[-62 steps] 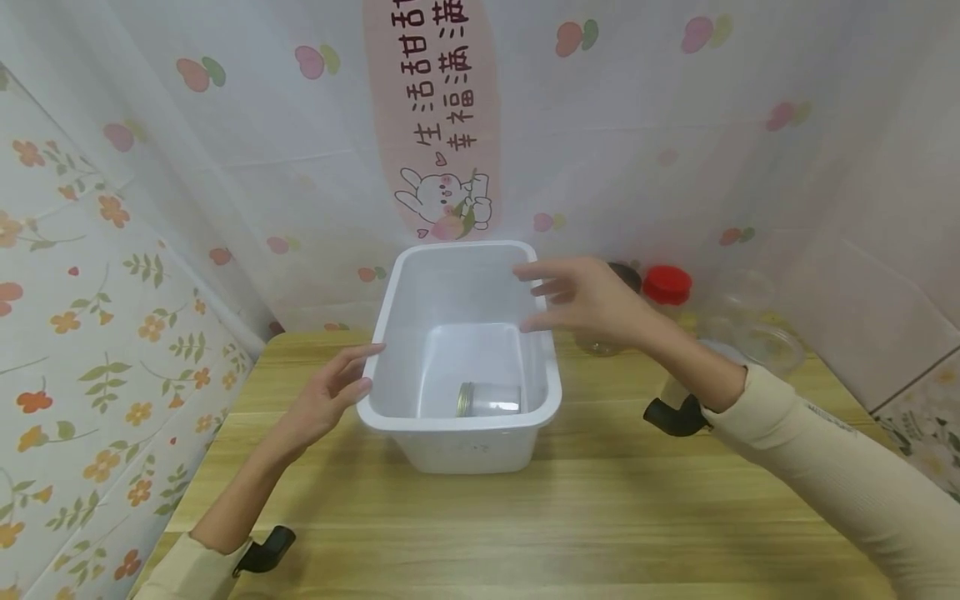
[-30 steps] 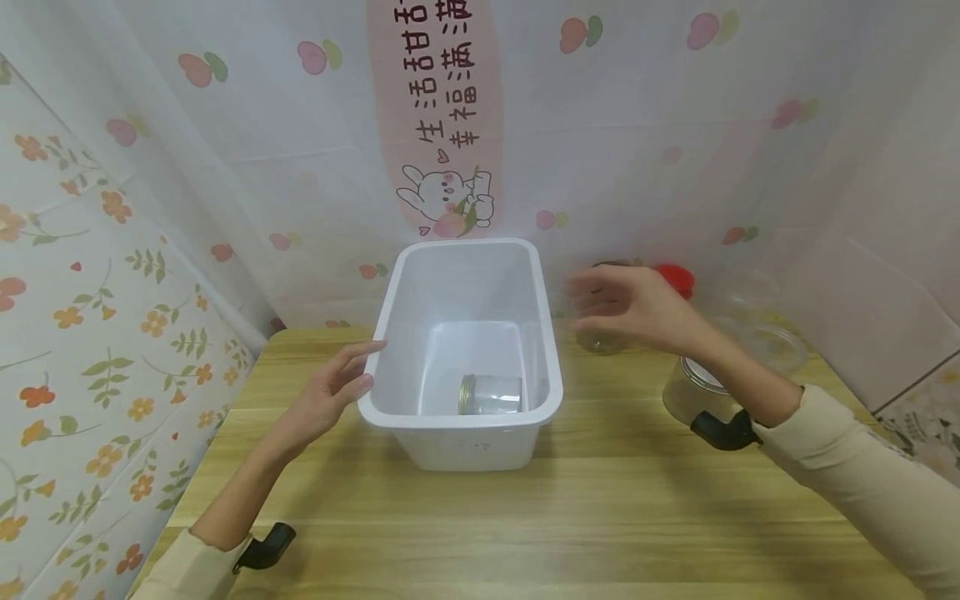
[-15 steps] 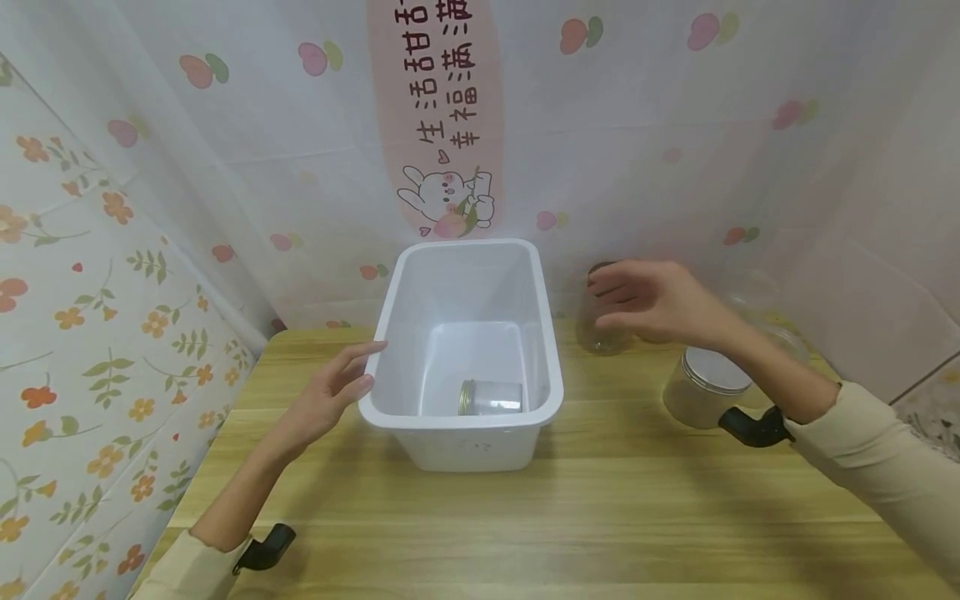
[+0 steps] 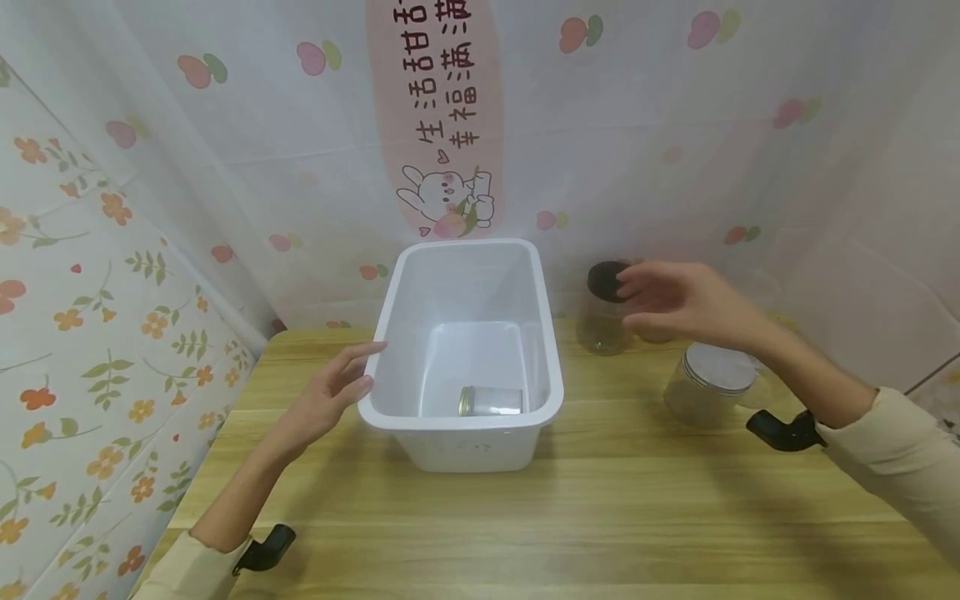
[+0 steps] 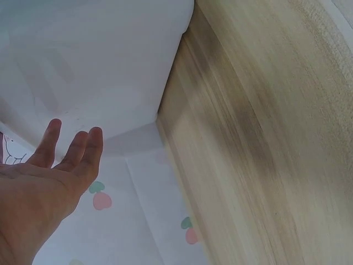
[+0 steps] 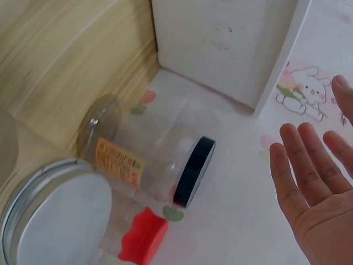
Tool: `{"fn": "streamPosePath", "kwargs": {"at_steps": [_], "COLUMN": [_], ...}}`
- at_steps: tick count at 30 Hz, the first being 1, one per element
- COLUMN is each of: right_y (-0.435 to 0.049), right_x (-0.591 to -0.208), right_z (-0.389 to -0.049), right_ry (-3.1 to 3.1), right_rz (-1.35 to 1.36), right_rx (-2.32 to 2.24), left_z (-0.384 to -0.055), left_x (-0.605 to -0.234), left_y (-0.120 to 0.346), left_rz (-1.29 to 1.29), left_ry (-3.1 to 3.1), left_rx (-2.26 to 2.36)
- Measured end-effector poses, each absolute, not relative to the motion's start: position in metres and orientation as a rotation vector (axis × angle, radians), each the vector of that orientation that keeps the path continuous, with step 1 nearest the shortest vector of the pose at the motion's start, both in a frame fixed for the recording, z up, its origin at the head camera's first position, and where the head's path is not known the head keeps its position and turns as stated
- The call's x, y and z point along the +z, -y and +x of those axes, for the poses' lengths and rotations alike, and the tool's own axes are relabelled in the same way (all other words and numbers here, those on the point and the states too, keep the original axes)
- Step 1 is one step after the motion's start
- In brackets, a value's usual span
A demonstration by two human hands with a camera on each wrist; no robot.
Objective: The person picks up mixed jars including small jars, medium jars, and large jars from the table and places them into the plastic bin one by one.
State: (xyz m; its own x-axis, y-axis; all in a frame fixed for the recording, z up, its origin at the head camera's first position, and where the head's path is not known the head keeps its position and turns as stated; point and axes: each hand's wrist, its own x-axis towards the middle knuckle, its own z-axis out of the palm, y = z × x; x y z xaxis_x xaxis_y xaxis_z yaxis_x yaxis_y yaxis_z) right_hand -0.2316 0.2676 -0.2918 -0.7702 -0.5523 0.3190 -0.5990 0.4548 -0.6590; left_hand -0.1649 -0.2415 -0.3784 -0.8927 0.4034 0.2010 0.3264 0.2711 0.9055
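Observation:
A white plastic tub point(image 4: 553, 367) stands on the wooden table, and a small clear jar point(image 4: 495, 402) with a gold lid lies on its side inside. My left hand point(image 4: 318, 404) rests its fingertips at the tub's left rim, fingers loosely extended. Off to the tub's right, my right hand point(image 4: 690, 304) hovers with relaxed fingers, holding nothing. Nearest to it is an upright clear jar point(image 4: 602, 325) with a black lid, which it partly overlaps in the head view. The right wrist view shows this jar's orange label point(image 6: 118, 160) and the open palm.
A wide clear jar point(image 4: 693, 400) with a silver lid stands nearer the front, below my right forearm. Behind it, a red lid point(image 6: 144, 236) shows in the right wrist view. A patterned curtain point(image 4: 637, 150) hangs along the table's back edge.
My right hand has moved right, from over the tub's right rim to beside the black-lidded jar, uncovering that jar's lid. My left hand and the tub have stayed in place.

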Motion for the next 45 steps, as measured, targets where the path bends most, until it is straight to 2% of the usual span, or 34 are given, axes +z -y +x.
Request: {"fn": "streamPosePath", "kwargs": {"at_steps": [15, 29, 45], "right_y": [-0.299, -0.335, -0.363], "right_x": [-0.291, -0.313, -0.340], "right_z": [-0.223, -0.219, -0.206], "right_ry": [2.705, 2.673, 2.728], "right_rz": [0.908, 0.900, 0.684], "right_rx": [1.042, 1.067, 1.055], "left_z": [-0.165, -0.166, -0.166], "left_x": [-0.378, -0.381, -0.380], "left_y": [0.240, 0.241, 0.241], "left_rz": [0.672, 0.671, 0.681], "left_ry": [-2.456, -2.453, -2.455], "left_rx": [1.716, 1.718, 1.725]}}
